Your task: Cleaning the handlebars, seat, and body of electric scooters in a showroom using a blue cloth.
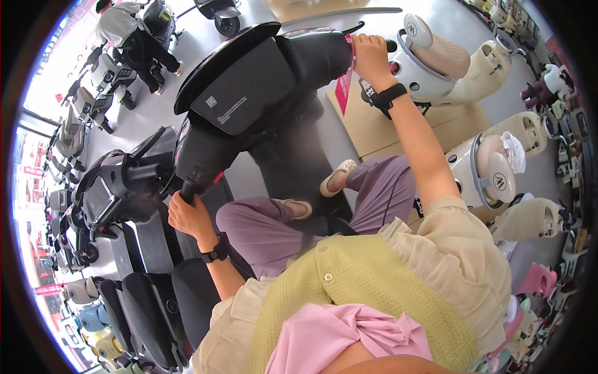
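Observation:
A black electric scooter [208, 146] fills the middle of the view, its handlebar turned so the right end sits farther forward than the left. My left hand [185, 215] is closed around the left handlebar grip [189, 191]. Around the right grip [391, 46] the fingers of my right hand [371, 57] are wrapped, and that arm reaches far forward. Between them is the dark display panel [246, 87], with a small printed label on it. From the right side of the bar hangs a red tag [343, 92]. My feet rest near the black footboard [283, 159].
Close on the left stands another black scooter [103, 193], with dark seats [146, 311] behind it. Cream scooters [430, 68] line the right on a wooden platform [367, 134]. A person [128, 40] stands among parked scooters at the far left.

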`<state>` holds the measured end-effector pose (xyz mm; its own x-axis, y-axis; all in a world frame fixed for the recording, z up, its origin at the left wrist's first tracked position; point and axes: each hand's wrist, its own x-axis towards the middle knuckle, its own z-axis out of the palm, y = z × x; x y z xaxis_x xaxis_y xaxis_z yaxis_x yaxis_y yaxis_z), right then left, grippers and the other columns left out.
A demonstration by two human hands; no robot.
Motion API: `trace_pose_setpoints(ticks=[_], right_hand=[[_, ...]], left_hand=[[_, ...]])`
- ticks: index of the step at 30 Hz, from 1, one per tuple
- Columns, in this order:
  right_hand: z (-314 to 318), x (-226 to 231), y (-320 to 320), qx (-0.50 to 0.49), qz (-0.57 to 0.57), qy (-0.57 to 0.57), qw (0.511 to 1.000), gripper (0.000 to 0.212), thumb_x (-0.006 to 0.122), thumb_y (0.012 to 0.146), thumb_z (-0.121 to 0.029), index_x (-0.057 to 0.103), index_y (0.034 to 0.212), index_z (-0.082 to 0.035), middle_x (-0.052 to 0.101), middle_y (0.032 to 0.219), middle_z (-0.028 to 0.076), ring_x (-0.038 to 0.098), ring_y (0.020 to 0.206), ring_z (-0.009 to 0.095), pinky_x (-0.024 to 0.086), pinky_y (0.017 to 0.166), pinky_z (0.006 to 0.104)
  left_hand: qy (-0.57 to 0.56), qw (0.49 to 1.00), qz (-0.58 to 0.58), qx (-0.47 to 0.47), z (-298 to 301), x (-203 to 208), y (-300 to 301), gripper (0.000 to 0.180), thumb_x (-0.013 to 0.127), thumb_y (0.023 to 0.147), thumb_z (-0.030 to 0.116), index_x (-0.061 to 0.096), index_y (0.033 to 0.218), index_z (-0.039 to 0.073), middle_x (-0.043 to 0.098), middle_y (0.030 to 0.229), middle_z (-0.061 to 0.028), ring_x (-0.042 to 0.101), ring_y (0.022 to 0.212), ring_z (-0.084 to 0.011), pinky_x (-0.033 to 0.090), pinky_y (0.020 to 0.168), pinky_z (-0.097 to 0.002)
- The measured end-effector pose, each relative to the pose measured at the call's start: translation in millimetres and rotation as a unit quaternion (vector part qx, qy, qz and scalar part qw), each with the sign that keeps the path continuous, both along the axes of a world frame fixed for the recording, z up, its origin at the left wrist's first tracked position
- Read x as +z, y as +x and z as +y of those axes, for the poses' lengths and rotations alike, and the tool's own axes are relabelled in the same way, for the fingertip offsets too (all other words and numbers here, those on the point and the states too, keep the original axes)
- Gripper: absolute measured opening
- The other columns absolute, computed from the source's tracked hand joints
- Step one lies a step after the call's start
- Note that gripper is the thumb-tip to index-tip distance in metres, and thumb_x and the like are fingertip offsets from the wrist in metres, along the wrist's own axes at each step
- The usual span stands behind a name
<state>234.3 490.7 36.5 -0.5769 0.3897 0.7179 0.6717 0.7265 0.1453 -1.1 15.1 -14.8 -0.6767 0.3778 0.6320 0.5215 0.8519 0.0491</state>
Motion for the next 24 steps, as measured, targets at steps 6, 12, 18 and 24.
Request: trace_pose_setpoints(ticks=[6, 12, 18, 24], right_hand=[[11.3, 28.8, -6.2, -0.058, -0.162, -0.158, 0.972, 0.020, 0.059, 0.085, -0.026, 0.069, 0.093, -0.011, 0.072, 0.090, 0.009, 0.069, 0.087, 0.029, 0.048, 0.081, 0.0439], [21.2, 48.9, -11.5, -0.055, -0.235, -0.248, 0.938, 0.024, 0.067, 0.078, -0.028, 0.073, 0.089, -0.009, 0.074, 0.089, 0.011, 0.071, 0.084, 0.030, 0.054, 0.074, 0.0389], [38.5, 63.7, -12.6, 0.004, -0.281, -0.416, 0.865, 0.023, 0.074, 0.071, -0.025, 0.073, 0.085, -0.007, 0.072, 0.078, 0.010, 0.070, 0.076, 0.028, 0.055, 0.073, 0.0375], [26.3, 45.5, -2.0, 0.052, -0.189, -0.251, 0.948, 0.023, 0.068, 0.076, -0.028, 0.070, 0.089, -0.009, 0.072, 0.083, 0.012, 0.069, 0.083, 0.033, 0.053, 0.075, 0.0427]], left_hand=[[-0.021, 0.990, -0.137, -0.036, -6.2, 21.9, -13.5, 0.034, 0.076, 0.078, 0.031, 0.062, 0.098, 0.007, 0.066, 0.084, -0.0104, 0.065, 0.082, -0.0329, 0.049, 0.075, -0.0445], [-0.016, 0.859, -0.488, -0.153, -19.4, 53.7, -52.3, 0.030, 0.076, 0.079, 0.023, 0.066, 0.098, 0.002, 0.066, 0.074, -0.0070, 0.065, 0.066, -0.0152, 0.050, 0.067, -0.0286], [0.126, 0.732, -0.623, -0.248, -29.5, 48.4, -68.4, 0.028, 0.073, 0.083, 0.018, 0.064, 0.097, -0.004, 0.065, 0.075, -0.0048, 0.064, 0.067, -0.0115, 0.052, 0.068, -0.0249], [0.149, 0.781, -0.554, -0.245, -32.6, 35.8, -63.1, 0.030, 0.073, 0.085, 0.020, 0.065, 0.098, -0.005, 0.065, 0.074, -0.0030, 0.062, 0.067, -0.0096, 0.049, 0.066, -0.0231]])
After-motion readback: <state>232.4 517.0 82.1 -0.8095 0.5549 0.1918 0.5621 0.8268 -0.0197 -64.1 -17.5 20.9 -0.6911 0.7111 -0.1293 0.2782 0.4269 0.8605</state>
